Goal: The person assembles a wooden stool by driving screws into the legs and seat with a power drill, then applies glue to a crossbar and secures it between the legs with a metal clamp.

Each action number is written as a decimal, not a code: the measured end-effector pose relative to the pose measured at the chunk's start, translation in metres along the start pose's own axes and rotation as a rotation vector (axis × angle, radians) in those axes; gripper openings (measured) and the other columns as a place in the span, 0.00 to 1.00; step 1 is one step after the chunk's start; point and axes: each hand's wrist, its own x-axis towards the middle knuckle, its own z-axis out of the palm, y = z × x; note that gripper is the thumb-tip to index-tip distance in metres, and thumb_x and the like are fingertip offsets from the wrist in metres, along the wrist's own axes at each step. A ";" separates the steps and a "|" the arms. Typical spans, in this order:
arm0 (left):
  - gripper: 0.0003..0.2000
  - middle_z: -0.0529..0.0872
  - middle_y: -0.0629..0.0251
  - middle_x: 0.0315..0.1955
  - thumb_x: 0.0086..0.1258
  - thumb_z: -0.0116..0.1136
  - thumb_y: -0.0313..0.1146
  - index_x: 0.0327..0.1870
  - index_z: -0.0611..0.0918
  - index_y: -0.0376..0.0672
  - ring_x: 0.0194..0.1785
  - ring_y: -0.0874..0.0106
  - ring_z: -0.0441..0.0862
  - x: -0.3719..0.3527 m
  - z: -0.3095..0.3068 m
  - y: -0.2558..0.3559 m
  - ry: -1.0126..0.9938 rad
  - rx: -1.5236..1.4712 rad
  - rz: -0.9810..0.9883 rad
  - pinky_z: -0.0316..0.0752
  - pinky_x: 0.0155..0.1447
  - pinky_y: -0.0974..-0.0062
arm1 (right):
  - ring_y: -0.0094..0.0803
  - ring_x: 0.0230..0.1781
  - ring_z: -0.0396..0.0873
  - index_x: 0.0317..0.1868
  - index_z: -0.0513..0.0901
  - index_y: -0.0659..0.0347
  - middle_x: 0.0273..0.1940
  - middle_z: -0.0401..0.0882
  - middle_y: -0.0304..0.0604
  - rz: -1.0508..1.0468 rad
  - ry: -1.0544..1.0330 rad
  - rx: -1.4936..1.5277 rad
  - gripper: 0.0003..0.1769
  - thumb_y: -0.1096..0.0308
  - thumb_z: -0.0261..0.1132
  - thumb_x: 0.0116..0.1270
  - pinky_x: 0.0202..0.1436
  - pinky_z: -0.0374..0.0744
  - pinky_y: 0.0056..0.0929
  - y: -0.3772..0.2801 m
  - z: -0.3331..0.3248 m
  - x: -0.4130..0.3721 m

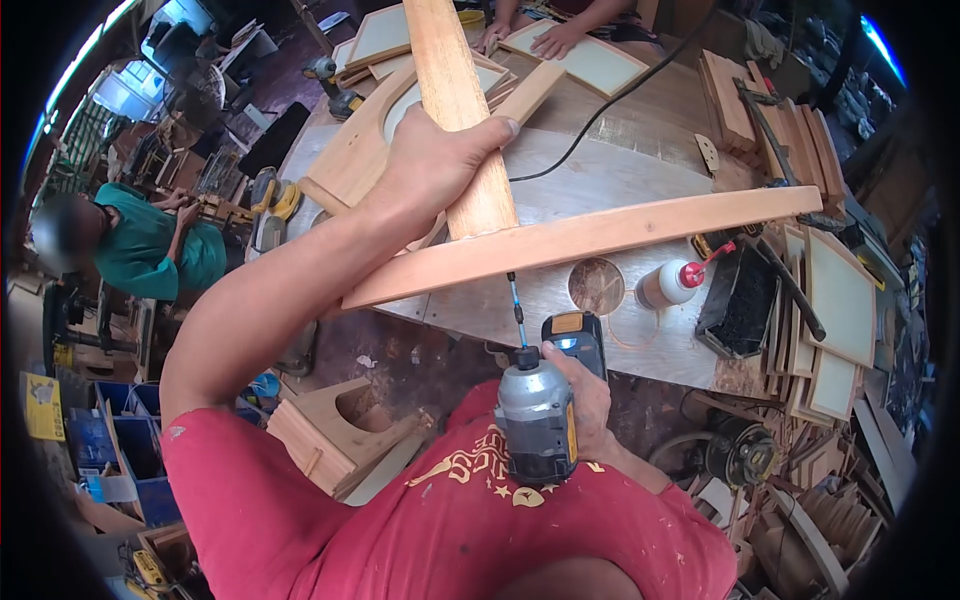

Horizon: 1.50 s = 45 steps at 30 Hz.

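Note:
My left hand [435, 155] is wrapped around a long upright wooden board [445, 60], thumb across its face. The board's lower end meets a slightly curved wooden rail [620, 232] that runs crosswise, forming a T. In my right hand [588, 395] is a cordless impact driver [537, 410], held close to my chest. Its long bit [517, 308] points away from me, and the tip reaches the near edge of the rail, close to where the board joins. Whether a screw sits at the tip is hidden.
A glue bottle [670, 284] with a red cap and a black tray [738, 310] stand on the worktable [640, 330]. Stacked panels [835, 290] lie right. Across the table, a co-worker's hands [555, 40] rest on a panel. Another person [150, 240] works at left. A black cable [600, 115] crosses the table.

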 end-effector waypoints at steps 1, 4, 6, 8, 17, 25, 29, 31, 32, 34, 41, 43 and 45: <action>0.22 0.88 0.54 0.29 0.61 0.72 0.39 0.41 0.82 0.23 0.28 0.70 0.86 0.001 -0.001 -0.003 0.000 0.008 -0.002 0.81 0.34 0.71 | 0.43 0.40 0.87 0.64 0.74 0.73 0.45 0.86 0.54 -0.003 0.011 0.005 0.39 0.67 0.79 0.54 0.45 0.84 0.36 -0.002 0.001 0.001; 0.24 0.87 0.55 0.31 0.63 0.72 0.42 0.45 0.81 0.25 0.30 0.70 0.86 0.008 -0.004 -0.003 -0.018 0.053 -0.011 0.81 0.35 0.72 | 0.38 0.40 0.88 0.66 0.73 0.70 0.45 0.86 0.52 0.030 0.036 0.045 0.38 0.69 0.79 0.56 0.44 0.86 0.33 -0.006 0.002 -0.002; 0.27 0.84 0.59 0.35 0.65 0.70 0.44 0.53 0.78 0.29 0.34 0.73 0.84 0.009 -0.008 -0.003 -0.056 0.117 -0.052 0.79 0.38 0.72 | 0.39 0.41 0.88 0.65 0.74 0.70 0.45 0.86 0.52 0.113 0.008 0.077 0.38 0.68 0.80 0.55 0.46 0.86 0.33 -0.008 -0.001 -0.016; 0.30 0.85 0.57 0.36 0.66 0.69 0.50 0.54 0.78 0.29 0.35 0.71 0.85 0.014 -0.011 -0.003 -0.070 0.183 -0.098 0.79 0.38 0.71 | 0.39 0.42 0.88 0.65 0.75 0.70 0.45 0.87 0.52 0.162 -0.006 0.030 0.38 0.67 0.80 0.55 0.47 0.86 0.32 -0.009 -0.006 -0.030; 0.39 0.82 0.52 0.53 0.67 0.64 0.58 0.67 0.70 0.33 0.53 0.65 0.83 0.008 -0.027 0.027 -0.298 0.184 -0.138 0.79 0.54 0.67 | 0.23 0.37 0.85 0.63 0.79 0.67 0.40 0.88 0.40 0.434 0.208 -0.337 0.25 0.72 0.71 0.66 0.42 0.85 0.24 -0.017 -0.027 -0.098; 0.36 0.81 0.54 0.48 0.61 0.75 0.39 0.65 0.67 0.31 0.49 0.68 0.84 -0.004 -0.030 0.010 -0.431 0.096 -0.023 0.81 0.53 0.70 | 0.31 0.40 0.84 0.55 0.75 0.63 0.43 0.84 0.43 0.327 0.411 -0.923 0.30 0.71 0.78 0.53 0.46 0.81 0.34 0.000 -0.081 -0.141; 0.38 0.81 0.60 0.48 0.57 0.78 0.35 0.66 0.68 0.34 0.51 0.69 0.83 -0.002 -0.034 0.005 -0.409 0.060 0.066 0.80 0.55 0.68 | 0.38 0.56 0.81 0.65 0.75 0.59 0.56 0.82 0.45 0.391 0.374 -1.015 0.28 0.61 0.68 0.65 0.60 0.77 0.43 0.042 -0.107 -0.152; 0.49 0.80 0.51 0.58 0.56 0.78 0.43 0.76 0.60 0.34 0.56 0.64 0.82 -0.010 -0.047 0.007 -0.414 0.218 0.043 0.80 0.58 0.65 | 0.42 0.61 0.79 0.62 0.79 0.62 0.57 0.83 0.47 0.443 0.438 -1.003 0.23 0.64 0.65 0.69 0.64 0.75 0.44 0.069 -0.108 -0.161; 0.52 0.76 0.50 0.61 0.55 0.78 0.43 0.77 0.57 0.35 0.61 0.61 0.78 -0.011 -0.054 0.008 -0.406 0.275 0.056 0.76 0.62 0.64 | 0.41 0.59 0.78 0.65 0.77 0.65 0.61 0.81 0.49 0.359 0.596 -0.599 0.23 0.68 0.62 0.72 0.66 0.72 0.43 0.071 -0.107 -0.149; 0.58 0.69 0.47 0.68 0.52 0.76 0.44 0.80 0.49 0.37 0.70 0.57 0.70 -0.011 -0.060 0.009 -0.438 0.341 0.108 0.69 0.70 0.61 | 0.39 0.60 0.77 0.66 0.74 0.67 0.63 0.79 0.47 0.373 0.692 -0.461 0.24 0.71 0.61 0.71 0.67 0.71 0.39 0.103 -0.115 -0.169; 0.56 0.78 0.52 0.56 0.60 0.74 0.42 0.80 0.45 0.35 0.49 0.67 0.81 -0.025 -0.056 0.012 -0.459 -0.076 -0.102 0.79 0.50 0.73 | 0.39 0.63 0.76 0.64 0.74 0.69 0.64 0.78 0.49 0.425 0.761 -0.434 0.23 0.78 0.57 0.68 0.69 0.69 0.36 0.107 -0.135 -0.159; 0.48 0.77 0.55 0.55 0.63 0.72 0.44 0.77 0.55 0.34 0.48 0.68 0.82 -0.032 -0.040 0.019 -0.332 -0.198 -0.168 0.79 0.49 0.71 | 0.39 0.65 0.75 0.65 0.73 0.70 0.66 0.77 0.49 0.458 0.728 -0.477 0.23 0.78 0.56 0.69 0.70 0.68 0.36 0.114 -0.143 -0.166; 0.46 0.73 0.52 0.63 0.65 0.69 0.48 0.77 0.56 0.33 0.59 0.64 0.78 -0.027 -0.029 0.016 -0.273 -0.093 -0.205 0.73 0.61 0.68 | 0.39 0.65 0.76 0.68 0.73 0.68 0.67 0.77 0.49 0.490 0.648 -0.641 0.25 0.76 0.58 0.71 0.71 0.68 0.35 0.111 -0.151 -0.167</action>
